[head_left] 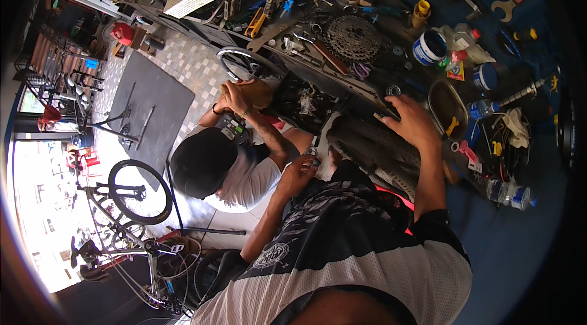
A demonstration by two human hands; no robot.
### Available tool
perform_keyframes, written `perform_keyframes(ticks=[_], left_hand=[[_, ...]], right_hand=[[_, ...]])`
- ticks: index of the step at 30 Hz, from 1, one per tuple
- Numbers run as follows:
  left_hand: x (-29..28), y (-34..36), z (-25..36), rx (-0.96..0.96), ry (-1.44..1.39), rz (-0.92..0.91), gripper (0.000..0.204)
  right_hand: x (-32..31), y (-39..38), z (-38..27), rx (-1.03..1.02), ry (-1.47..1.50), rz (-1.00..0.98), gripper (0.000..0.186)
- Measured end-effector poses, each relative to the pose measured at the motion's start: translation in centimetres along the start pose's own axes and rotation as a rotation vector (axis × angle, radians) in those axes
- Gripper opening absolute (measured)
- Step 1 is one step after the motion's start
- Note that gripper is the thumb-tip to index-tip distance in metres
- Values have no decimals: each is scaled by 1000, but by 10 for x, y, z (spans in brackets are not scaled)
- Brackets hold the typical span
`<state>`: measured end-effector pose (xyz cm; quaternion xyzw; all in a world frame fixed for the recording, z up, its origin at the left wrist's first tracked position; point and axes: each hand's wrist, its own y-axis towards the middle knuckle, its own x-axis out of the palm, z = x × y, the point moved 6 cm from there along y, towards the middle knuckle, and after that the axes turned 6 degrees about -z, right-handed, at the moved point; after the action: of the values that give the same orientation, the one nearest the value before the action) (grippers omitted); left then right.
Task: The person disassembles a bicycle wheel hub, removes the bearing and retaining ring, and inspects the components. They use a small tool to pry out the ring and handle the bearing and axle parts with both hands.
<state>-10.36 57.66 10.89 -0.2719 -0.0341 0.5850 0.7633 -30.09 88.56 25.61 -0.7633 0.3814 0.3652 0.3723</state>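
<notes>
At the near edge of the cluttered worktop [367, 89], a black tyre [373, 147] is being pressed by the flat-open right hand [411, 122]; a small part, too tiny to identify, is being pinched by the left hand [298, 173]. Rubbery, floppy stuff, probably best gripped at the bead.

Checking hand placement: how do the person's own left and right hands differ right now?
The right hand lies spread, fingers open, on the black tyre; the left hand is curled around a small metal part, too small to identify. The right reaches farther forward, toward the workbench. Both are bare.

Cassette [353, 37] & blue tub [430, 47] on bench, bike [131, 227] on floor, co-worker's cap [202, 163].
</notes>
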Motion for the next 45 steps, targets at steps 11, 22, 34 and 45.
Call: perform_keyframes(ticks=[11,22,34,45], left_hand=[[-49,-34,-48,-13,21,120,37],[-54,-59,-87,39,13,24,32],[-36,24,7,310,-23,-111,34],[23,70,55,174,8,-136,31]], right_hand=[[21,14,-67,-68,25,-36,54],[37,-38,-75,-14,-1,54,51],[7,-69,-1,185,73,336,38],[-36,-7,62,109,108,352,39]])
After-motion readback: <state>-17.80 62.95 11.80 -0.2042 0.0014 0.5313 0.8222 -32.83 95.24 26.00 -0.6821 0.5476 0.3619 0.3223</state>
